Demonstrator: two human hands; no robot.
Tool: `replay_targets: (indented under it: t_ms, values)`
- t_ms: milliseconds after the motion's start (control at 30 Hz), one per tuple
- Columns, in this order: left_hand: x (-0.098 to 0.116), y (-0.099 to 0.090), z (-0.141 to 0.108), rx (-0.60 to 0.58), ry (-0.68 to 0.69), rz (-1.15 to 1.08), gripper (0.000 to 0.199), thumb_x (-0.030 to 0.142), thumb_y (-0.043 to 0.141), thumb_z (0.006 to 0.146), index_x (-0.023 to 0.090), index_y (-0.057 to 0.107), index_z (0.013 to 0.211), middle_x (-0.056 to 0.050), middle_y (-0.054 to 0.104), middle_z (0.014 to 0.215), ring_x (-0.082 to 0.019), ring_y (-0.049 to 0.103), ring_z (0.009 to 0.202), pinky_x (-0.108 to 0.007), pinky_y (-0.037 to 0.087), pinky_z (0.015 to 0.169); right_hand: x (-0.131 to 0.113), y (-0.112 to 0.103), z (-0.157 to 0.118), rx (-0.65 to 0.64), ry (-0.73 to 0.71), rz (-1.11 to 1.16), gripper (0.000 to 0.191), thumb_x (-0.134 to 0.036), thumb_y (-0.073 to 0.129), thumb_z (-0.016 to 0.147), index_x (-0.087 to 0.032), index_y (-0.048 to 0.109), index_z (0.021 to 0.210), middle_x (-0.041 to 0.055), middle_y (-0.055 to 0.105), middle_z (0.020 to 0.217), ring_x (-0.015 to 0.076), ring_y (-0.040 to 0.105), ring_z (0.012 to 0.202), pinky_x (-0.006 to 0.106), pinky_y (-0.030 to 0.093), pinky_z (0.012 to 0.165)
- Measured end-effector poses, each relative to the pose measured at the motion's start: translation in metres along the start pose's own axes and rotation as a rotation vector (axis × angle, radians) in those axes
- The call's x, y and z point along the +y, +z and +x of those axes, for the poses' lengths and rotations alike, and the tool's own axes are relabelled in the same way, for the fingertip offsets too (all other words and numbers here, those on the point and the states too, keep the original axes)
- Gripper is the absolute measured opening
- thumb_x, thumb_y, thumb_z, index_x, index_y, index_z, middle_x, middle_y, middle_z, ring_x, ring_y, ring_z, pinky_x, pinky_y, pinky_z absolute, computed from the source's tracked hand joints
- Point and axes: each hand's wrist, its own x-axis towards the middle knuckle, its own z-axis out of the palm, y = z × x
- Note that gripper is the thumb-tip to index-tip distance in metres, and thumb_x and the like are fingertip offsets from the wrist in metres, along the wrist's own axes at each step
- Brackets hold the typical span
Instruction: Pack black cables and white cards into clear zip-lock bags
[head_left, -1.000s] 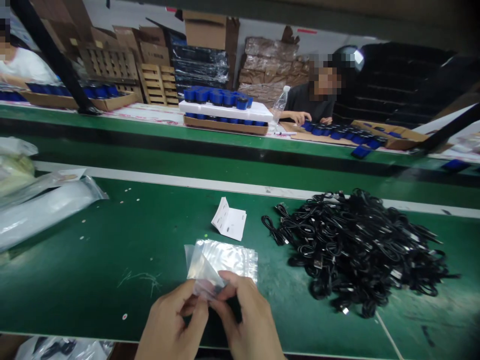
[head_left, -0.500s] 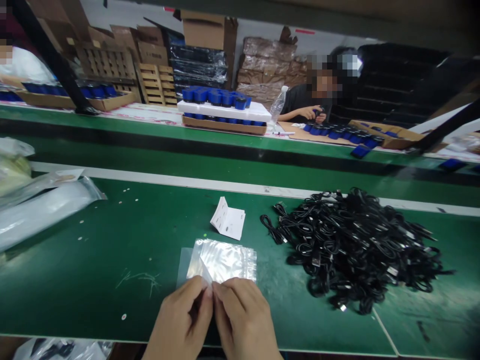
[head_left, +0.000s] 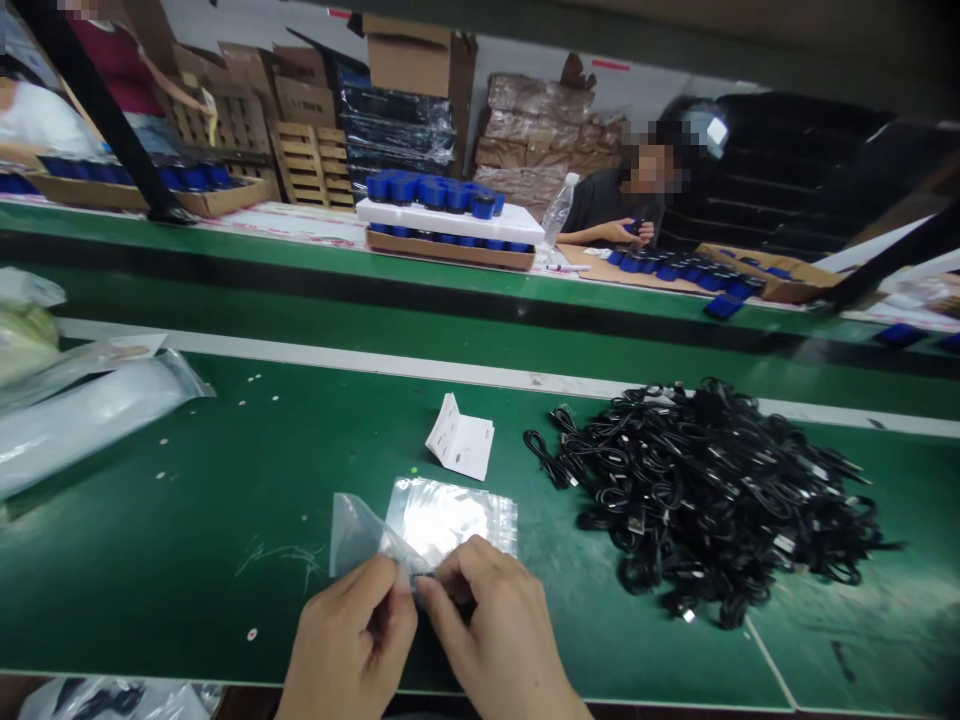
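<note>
A clear plastic bag (head_left: 355,532) is pinched in my left hand (head_left: 351,635), its free corner sticking up to the left. My right hand (head_left: 504,628) pinches the same bag's edge close beside the left fingertips. Just beyond my fingers lies a stack of clear zip bags (head_left: 450,515) on the green table. A folded white leaflet (head_left: 463,444) stands half open behind the stack. To the right is a big heap of black coiled cables (head_left: 712,495) with metal plugs.
Plastic-wrapped packs (head_left: 105,415) lie at the left. Behind the white strip, a raised green shelf (head_left: 285,260) bears trays of blue cylindrical parts (head_left: 431,190) and a clear bottle (head_left: 556,212). A co-worker (head_left: 611,215) across holds a dark part; other people are at the far left.
The bag in my hands has swung out to the left of the stack, and my fingertips have parted slightly. A person in red has come into view at the far left.
</note>
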Motion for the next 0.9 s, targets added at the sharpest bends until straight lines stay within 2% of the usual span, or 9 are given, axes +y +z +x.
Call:
replay_targets:
  t_ms: [167, 233, 333, 400, 467, 600, 667, 833, 900]
  values:
    - [-0.001, -0.004, 0.001, 0.020, -0.038, 0.073, 0.029, 0.018, 0.042, 0.087, 0.022, 0.036, 0.058, 0.008, 0.039, 0.049, -0.007, 0.042, 0.042, -0.017, 0.034, 0.046, 0.000, -0.004, 0.004, -0.011, 0.043, -0.111, 0.025, -0.016, 0.047, 0.081, -0.020, 0.041, 0.057, -0.0022, 0.050, 0.054, 0.0128, 0.047, 0.050, 0.025, 0.027, 0.054]
    - [-0.005, -0.004, 0.000, 0.003, -0.064, 0.061, 0.030, 0.020, 0.042, 0.087, 0.022, 0.036, 0.057, 0.008, 0.040, 0.048, -0.007, 0.042, 0.040, -0.018, 0.033, 0.044, 0.000, -0.012, 0.009, -0.098, 0.095, -0.066, 0.024, -0.018, 0.047, 0.083, -0.020, 0.043, 0.059, -0.0020, 0.051, 0.056, 0.0136, 0.048, 0.052, 0.025, 0.029, 0.055]
    - [-0.014, -0.004, 0.001, -0.110, -0.248, -0.067, 0.032, 0.028, 0.039, 0.089, 0.022, 0.043, 0.059, 0.006, 0.050, 0.048, -0.009, 0.050, 0.042, -0.017, 0.038, 0.043, 0.002, -0.028, 0.026, -0.269, 0.194, 0.206, 0.007, -0.027, 0.052, 0.086, -0.021, 0.053, 0.083, -0.0014, 0.058, 0.070, 0.0152, 0.055, 0.064, 0.025, 0.038, 0.059]
    - [-0.020, -0.003, 0.003, -0.219, -0.384, -0.218, 0.033, 0.034, 0.037, 0.091, 0.022, 0.051, 0.064, 0.003, 0.061, 0.057, -0.011, 0.061, 0.052, -0.017, 0.046, 0.049, 0.008, -0.035, 0.048, -0.231, 0.271, 0.377, 0.022, -0.034, 0.054, 0.086, -0.021, 0.049, 0.103, 0.0011, 0.061, 0.085, 0.0159, 0.059, 0.078, 0.025, 0.044, 0.069]
    - [-0.025, -0.001, 0.004, -0.288, -0.448, -0.319, 0.034, 0.039, 0.036, 0.091, 0.021, 0.056, 0.070, 0.000, 0.067, 0.067, -0.015, 0.067, 0.063, -0.020, 0.051, 0.057, 0.016, -0.035, 0.077, -0.167, 0.359, 0.427, 0.032, -0.041, 0.055, 0.086, -0.020, 0.044, 0.108, 0.0040, 0.062, 0.094, 0.0165, 0.061, 0.087, 0.027, 0.046, 0.076]
    - [-0.030, 0.004, 0.003, -0.295, -0.487, -0.344, 0.034, 0.042, 0.037, 0.090, 0.020, 0.057, 0.072, -0.003, 0.069, 0.069, -0.018, 0.069, 0.065, -0.024, 0.054, 0.058, 0.033, -0.020, 0.133, -0.310, 0.511, 0.430, 0.048, -0.064, 0.048, 0.084, -0.016, 0.052, 0.085, 0.0050, 0.062, 0.068, 0.0174, 0.064, 0.060, 0.029, 0.052, 0.058]
    - [-0.031, 0.005, 0.001, -0.281, -0.475, -0.357, 0.033, 0.041, 0.039, 0.089, 0.020, 0.057, 0.071, -0.003, 0.068, 0.067, -0.018, 0.069, 0.064, -0.023, 0.054, 0.056, 0.038, -0.013, 0.148, -0.402, 0.562, 0.423, 0.052, -0.065, 0.046, 0.085, -0.015, 0.054, 0.072, 0.0026, 0.059, 0.058, 0.0145, 0.061, 0.050, 0.028, 0.052, 0.051]
    - [-0.030, 0.006, 0.001, -0.244, -0.446, -0.372, 0.031, 0.038, 0.041, 0.088, 0.020, 0.058, 0.069, -0.003, 0.068, 0.067, -0.016, 0.068, 0.060, -0.020, 0.053, 0.052, 0.041, -0.013, 0.152, -0.523, 0.592, 0.385, 0.033, -0.043, 0.052, 0.092, -0.013, 0.060, 0.083, -0.0035, 0.061, 0.066, 0.0080, 0.057, 0.050, 0.023, 0.051, 0.050]
    - [-0.029, 0.005, 0.002, -0.235, -0.441, -0.376, 0.029, 0.036, 0.043, 0.087, 0.020, 0.059, 0.070, -0.002, 0.068, 0.066, -0.015, 0.067, 0.058, -0.019, 0.052, 0.049, 0.043, -0.016, 0.150, -0.537, 0.584, 0.385, 0.034, -0.045, 0.055, 0.090, -0.013, 0.059, 0.079, -0.0039, 0.060, 0.063, 0.0082, 0.057, 0.048, 0.022, 0.050, 0.048]
